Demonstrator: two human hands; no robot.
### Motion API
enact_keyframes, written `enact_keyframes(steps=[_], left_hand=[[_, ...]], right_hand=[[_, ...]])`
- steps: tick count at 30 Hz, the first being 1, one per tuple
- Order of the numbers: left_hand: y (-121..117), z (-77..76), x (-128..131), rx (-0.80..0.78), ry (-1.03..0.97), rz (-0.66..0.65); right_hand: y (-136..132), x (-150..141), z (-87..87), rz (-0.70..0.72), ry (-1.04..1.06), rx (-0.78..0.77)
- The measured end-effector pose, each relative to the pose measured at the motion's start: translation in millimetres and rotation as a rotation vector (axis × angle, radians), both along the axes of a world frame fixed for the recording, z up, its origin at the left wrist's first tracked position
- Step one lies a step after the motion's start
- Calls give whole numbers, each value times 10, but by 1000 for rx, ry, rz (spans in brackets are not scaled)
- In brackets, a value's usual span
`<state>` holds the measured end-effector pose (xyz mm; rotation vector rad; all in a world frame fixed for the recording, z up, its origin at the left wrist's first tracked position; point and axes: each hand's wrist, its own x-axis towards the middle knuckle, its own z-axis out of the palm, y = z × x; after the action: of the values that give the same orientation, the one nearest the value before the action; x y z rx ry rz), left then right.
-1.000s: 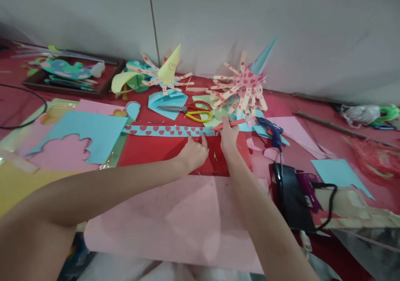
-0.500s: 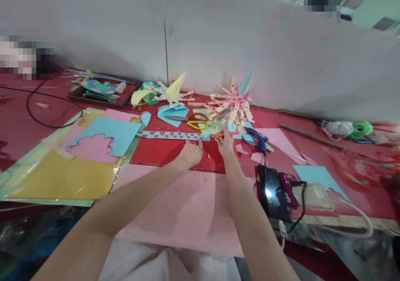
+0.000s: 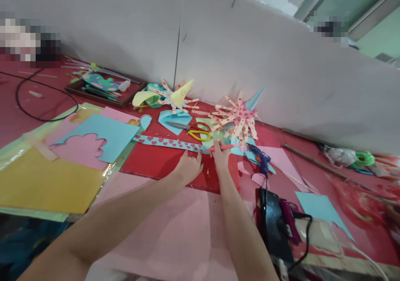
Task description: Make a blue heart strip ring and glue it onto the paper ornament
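A light blue paper strip with red hearts (image 3: 165,142) lies across a red board (image 3: 146,161). My left hand (image 3: 189,164) is at the strip's lower edge near its right end, fingers bent and closed on it. In my right hand (image 3: 221,158) is a slim pink-red pen (image 3: 230,146), its tip close to the plain blue end of the strip. Just beyond the strip lie scissors (image 3: 200,133) with red and yellow handles. Behind them stands a pink paper figure (image 3: 243,112) with a blue cone and heart-patterned strips.
A blue glue gun (image 3: 260,156) lies right of my hands, its cord running toward a black phone (image 3: 273,218). Coloured paper sheets (image 3: 121,135) lie on the left. A brown tray (image 3: 125,100) of tools and a yellow-coned paper figure (image 3: 179,98) stand at the back.
The view has shifted and tilted. My right hand with the pen has come left, nearer the strip's end and my left hand. My left hand stays at the strip.
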<state>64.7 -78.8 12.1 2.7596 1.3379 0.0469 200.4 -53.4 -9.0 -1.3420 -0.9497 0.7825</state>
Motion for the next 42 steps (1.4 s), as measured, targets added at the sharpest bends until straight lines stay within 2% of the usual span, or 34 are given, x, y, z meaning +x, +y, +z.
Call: enact_keyframes(steps=[3,14,17,21,26,31,37,42], left_hand=[[25,-73,-31,52,-43,-4],[25,-192,-50,224,-128,-87],[10,-196,-60,239,-130,-93],[18,-155,-69,277,-189,-161],[189,-129,-143,388,-339,6],[498,-199,-334,280,-374,177],[638,-211,-440,118,-379,156],[633,-192,-407,163,-404,70]], right_hand=[[-9,-31,17,-7,-104,-34],[-52,-64,35,-99,-80,-80],[-38,-61,24,-74,-87,-105],[-37,-53,35,-91,-113,-93],[-46,-54,74,-168,-78,-63],[-29,-51,60,-137,11,-59],[-22,-47,29,-133,40,-48],[-10,-40,5,-158,100,-36]])
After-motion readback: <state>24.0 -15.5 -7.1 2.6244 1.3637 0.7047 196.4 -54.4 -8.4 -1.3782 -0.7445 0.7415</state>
